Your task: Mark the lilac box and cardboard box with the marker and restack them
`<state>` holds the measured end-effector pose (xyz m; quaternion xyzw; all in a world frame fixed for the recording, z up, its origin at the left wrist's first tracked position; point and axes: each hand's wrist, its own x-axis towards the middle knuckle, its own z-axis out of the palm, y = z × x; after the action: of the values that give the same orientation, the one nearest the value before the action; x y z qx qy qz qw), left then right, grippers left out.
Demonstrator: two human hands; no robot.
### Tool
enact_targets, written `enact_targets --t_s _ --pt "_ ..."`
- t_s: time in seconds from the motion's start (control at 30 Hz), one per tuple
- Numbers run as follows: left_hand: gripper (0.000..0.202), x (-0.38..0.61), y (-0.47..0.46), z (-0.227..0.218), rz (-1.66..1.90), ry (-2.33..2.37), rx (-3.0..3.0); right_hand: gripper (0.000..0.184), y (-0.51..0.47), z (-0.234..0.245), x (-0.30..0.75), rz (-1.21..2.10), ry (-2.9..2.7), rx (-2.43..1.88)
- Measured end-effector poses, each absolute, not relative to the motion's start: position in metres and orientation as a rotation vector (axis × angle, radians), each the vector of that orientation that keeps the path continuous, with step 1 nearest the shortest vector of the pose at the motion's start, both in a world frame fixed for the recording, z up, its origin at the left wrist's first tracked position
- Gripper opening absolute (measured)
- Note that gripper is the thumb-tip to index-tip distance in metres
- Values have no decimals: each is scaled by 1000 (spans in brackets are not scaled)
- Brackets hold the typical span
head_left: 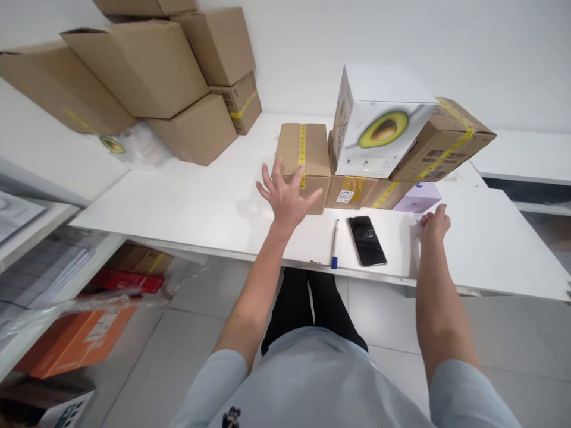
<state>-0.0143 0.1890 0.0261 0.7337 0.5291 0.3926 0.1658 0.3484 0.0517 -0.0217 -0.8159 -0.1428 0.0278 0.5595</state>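
Observation:
My left hand [288,196] is open with fingers spread, in front of a brown cardboard box [312,145] sealed with yellow tape. It overlaps the box's front face; whether it presses on it I cannot tell. My right hand [435,224] is by the front right corner of a purple box [419,197], its fingers loosely bent with nothing visible in them. Between these boxes are a labelled carton [363,199] and another taped carton [389,199]. On top rest a white box with an avocado picture [383,131] and a tilted brown carton [450,142].
A blue-capped marker [335,244] and a black phone [367,241] lie near the front edge of the white table [200,208]. Brown cartons [151,65] are stacked at the back left. Below left, an orange box [80,336] sits beside shelves.

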Motion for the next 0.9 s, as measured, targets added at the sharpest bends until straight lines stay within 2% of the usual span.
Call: enact_targets --t_s 0.17,0.33,0.47,0.63,0.7,0.83,0.9 --pt "76 9 211 32 1052 1499 2120 15 15 -27 314 60 -120 -1772" --pt "65 1 222 29 930 1445 2123 25 -8 -31 250 119 -266 -1705" --pt "58 -21 198 29 1040 1440 2119 34 3 -27 185 484 -698 -1735" --pt "52 -64 128 38 1097 1458 2000 62 38 -16 117 834 -1061 -1603" --pt "51 -85 98 42 1131 1427 1961 68 50 -13 100 912 -1191 -1537" --pt "29 -130 71 42 1381 1321 1742 72 59 -13 80 800 -1149 -1599" --pt "29 -152 84 37 1588 1423 1532 71 54 -12 74 661 -1036 -1685"
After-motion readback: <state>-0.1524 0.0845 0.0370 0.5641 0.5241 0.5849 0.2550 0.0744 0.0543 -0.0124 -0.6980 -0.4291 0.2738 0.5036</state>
